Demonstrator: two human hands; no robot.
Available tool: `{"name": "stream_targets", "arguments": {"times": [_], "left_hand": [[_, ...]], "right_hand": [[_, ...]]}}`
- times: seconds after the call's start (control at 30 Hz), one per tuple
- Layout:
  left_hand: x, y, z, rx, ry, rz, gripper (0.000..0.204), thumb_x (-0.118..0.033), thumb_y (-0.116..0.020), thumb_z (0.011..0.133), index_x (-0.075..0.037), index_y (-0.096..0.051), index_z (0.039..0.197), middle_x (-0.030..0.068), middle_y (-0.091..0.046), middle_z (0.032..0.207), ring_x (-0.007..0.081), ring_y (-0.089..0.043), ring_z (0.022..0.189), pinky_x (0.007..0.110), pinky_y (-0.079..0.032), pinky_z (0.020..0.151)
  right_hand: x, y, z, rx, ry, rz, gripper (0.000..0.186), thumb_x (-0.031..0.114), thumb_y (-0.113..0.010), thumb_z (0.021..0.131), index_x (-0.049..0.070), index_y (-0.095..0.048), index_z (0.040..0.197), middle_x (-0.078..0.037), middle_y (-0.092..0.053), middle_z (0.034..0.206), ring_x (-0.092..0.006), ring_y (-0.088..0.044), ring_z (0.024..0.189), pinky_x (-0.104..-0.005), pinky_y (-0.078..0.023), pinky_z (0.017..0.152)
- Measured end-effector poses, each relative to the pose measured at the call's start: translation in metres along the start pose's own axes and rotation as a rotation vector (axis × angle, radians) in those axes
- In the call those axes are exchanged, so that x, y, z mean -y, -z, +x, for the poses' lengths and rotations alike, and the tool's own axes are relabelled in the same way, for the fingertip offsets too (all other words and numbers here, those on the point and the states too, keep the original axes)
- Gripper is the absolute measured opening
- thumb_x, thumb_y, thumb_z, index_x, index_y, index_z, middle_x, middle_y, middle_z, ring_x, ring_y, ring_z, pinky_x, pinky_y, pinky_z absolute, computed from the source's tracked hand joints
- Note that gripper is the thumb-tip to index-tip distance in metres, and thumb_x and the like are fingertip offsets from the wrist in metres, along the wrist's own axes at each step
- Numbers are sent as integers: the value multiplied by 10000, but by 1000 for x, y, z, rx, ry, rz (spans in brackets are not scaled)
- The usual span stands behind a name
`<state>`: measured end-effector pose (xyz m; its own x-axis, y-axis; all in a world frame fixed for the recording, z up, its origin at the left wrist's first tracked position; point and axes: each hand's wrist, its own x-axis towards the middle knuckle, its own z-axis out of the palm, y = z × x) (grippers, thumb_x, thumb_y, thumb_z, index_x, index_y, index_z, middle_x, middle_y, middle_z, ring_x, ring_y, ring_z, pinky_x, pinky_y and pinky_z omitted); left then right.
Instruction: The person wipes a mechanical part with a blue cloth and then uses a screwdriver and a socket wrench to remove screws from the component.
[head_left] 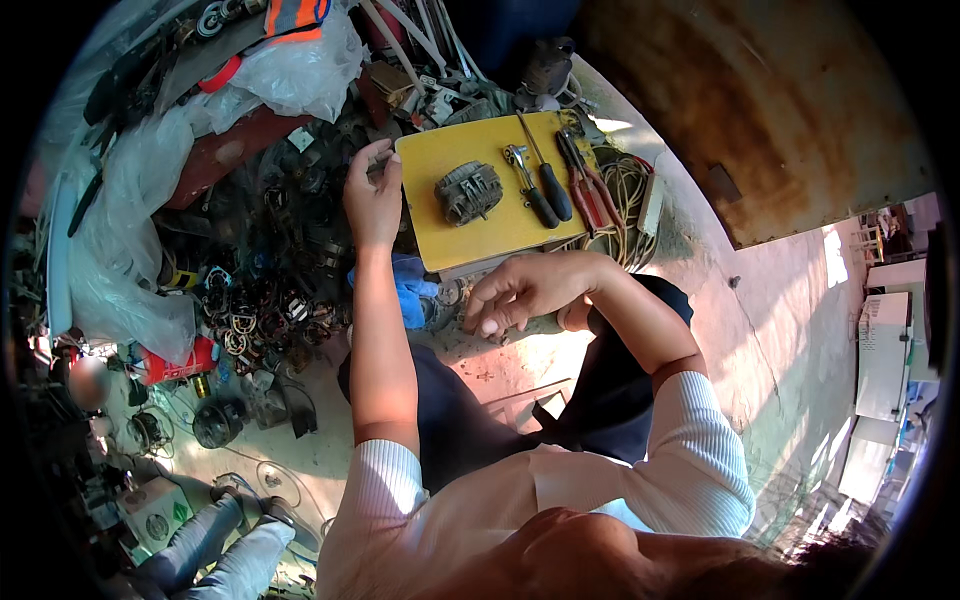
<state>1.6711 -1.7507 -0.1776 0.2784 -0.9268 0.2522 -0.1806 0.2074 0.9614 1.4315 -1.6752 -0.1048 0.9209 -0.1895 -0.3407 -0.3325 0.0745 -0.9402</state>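
Note:
My left hand (pixel 374 195), its fingers apart and loosely bent, is at the left edge of a yellow board (pixel 428 232); I cannot tell whether it grips it. My right hand (pixel 510 295) hangs below the board, fingers curled but apart, holding nothing I can see. On the board lie a dark, grimy finned metal part (pixel 466 192), a ratchet (pixel 535 200), a long screwdriver (pixel 555 190) and red-handled pliers (pixel 586 190). A blue cloth (pixel 408 290) is below the board's left part. Coiled beige cables (pixel 632 210) sit at its right.
Piled dark parts and wires (pixel 280 260) and clear plastic sheeting (pixel 135 230) fill the left. Another person's legs (pixel 200 550) are at lower left. A rusty metal sheet (pixel 780 100) is upper right, white appliances (pixel 880 360) stand far right on the concrete floor (pixel 760 340).

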Motion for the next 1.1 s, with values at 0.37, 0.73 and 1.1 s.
{"name": "stream_targets", "arguments": {"times": [0.37, 0.73, 1.1], "left_hand": [[3, 0, 11, -208, 78, -17, 407, -145, -623, 973, -32, -527, 1352, 103, -626, 1156, 149, -603, 932, 285, -508, 800], [-8, -19, 7, -111, 146, -93, 333, -77, -581, 957, -13, -601, 1282, 102, -622, 1177, 154, -580, 1086, 279, -444, 953], [-35, -7, -13, 138, 29, 283, 481, -465, -578, 989, 7, -655, 1035, 114, -692, 917, 236, -658, 879, 344, -495, 788]], "right_hand": [[-49, 110, -43, -1636, 193, -524, 203, 126, -640, 910, 37, -683, 1087, -159, -684, 1009, -285, -695, 904, -363, -538, 798], [-92, 93, 6, -1341, -364, -1033, 183, 286, -642, 814, 131, -732, 846, -81, -697, 872, -297, -642, 918, -498, -419, 866], [-79, 93, 14, -1372, -493, -994, 316, 361, -615, 890, 55, -677, 941, -163, -679, 974, -369, -644, 946, -518, -448, 862]]}}
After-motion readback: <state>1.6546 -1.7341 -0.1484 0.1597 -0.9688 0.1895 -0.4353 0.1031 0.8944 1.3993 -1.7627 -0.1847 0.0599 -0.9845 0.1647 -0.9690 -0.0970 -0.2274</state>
